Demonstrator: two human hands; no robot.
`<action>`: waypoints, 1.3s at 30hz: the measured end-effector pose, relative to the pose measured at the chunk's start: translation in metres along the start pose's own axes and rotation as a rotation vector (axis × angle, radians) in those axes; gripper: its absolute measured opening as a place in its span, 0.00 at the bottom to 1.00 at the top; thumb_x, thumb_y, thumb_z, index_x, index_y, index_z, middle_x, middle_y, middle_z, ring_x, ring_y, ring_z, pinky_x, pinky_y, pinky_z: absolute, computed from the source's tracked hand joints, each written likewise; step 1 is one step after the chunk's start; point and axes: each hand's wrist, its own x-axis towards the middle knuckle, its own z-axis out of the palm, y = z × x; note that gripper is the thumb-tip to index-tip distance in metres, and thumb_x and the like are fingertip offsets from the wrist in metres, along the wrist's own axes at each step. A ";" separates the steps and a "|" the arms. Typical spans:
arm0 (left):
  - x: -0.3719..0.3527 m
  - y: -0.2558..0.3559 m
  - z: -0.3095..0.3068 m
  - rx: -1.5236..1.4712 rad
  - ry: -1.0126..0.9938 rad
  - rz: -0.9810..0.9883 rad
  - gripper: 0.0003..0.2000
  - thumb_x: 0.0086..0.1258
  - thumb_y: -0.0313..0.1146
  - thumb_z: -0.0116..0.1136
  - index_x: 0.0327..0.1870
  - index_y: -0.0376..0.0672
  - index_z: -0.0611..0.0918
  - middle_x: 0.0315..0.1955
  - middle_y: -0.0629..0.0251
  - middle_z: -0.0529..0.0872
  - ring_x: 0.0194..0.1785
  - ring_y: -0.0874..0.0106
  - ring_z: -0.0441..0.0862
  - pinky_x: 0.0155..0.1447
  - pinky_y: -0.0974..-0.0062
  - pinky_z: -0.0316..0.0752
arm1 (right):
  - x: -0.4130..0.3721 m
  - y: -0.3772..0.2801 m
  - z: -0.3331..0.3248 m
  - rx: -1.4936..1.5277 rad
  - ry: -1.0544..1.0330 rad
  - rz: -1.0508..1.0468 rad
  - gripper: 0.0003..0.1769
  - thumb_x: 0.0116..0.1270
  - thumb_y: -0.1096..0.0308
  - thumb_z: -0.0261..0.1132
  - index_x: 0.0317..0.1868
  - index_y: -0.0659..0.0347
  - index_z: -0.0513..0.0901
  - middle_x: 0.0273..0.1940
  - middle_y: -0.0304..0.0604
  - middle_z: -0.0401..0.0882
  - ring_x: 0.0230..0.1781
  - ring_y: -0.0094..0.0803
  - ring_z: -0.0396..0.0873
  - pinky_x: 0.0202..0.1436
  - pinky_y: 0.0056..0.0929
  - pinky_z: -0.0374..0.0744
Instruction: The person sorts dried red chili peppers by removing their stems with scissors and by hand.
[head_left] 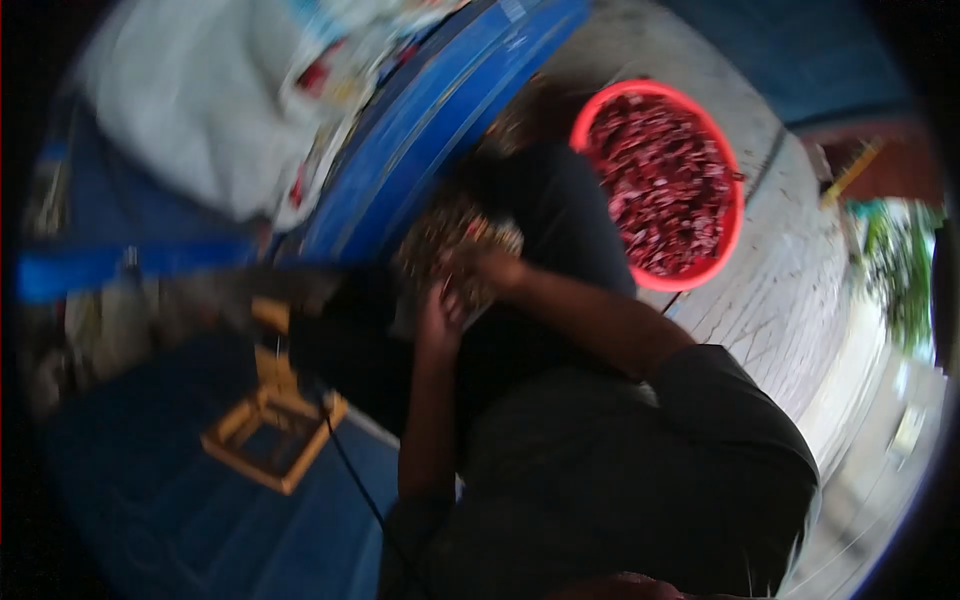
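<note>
My left hand (441, 311) and my right hand (490, 268) are close together over a heap of small brownish pieces (430, 235) at my lap. Both hands are blurred and dim. A small reddish bit (446, 286) shows at the fingers of my left hand, but I cannot make out what it is. The fingers of my right hand are smeared, and anything in them is hidden. Beyond my right knee stands a red basin (736, 215) filled with dark red pieces (660, 180).
A blue curved panel (400, 150) rises in front of my hands, with a large white sack (210, 110) behind it. A yellow wooden frame (288, 478) lies on the blue surface (160, 480) at left, and a black cable (352, 470) runs past it.
</note>
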 end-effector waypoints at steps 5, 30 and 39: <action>0.003 0.007 0.008 -0.080 -0.196 -0.003 0.08 0.78 0.38 0.50 0.44 0.46 0.78 0.20 0.79 0.68 0.19 0.84 0.62 0.23 0.83 0.56 | -0.016 -0.035 0.010 0.474 0.106 0.170 0.12 0.74 0.59 0.64 0.45 0.59 0.83 0.41 0.40 0.83 0.46 0.32 0.80 0.58 0.37 0.75; -0.006 0.009 -0.013 -0.026 -0.279 0.091 0.09 0.77 0.35 0.48 0.46 0.43 0.79 0.20 0.78 0.68 0.19 0.84 0.61 0.22 0.81 0.55 | -0.053 -0.082 0.030 -0.627 0.011 -0.497 0.12 0.62 0.68 0.76 0.45 0.60 0.87 0.43 0.44 0.85 0.44 0.36 0.81 0.52 0.36 0.79; -0.005 0.012 -0.009 0.050 -0.301 0.053 0.09 0.75 0.34 0.50 0.45 0.39 0.80 0.21 0.77 0.68 0.21 0.81 0.63 0.26 0.79 0.61 | -0.177 -0.168 -0.130 -1.041 1.168 -0.526 0.16 0.60 0.70 0.75 0.49 0.62 0.87 0.44 0.45 0.86 0.43 0.33 0.83 0.52 0.32 0.80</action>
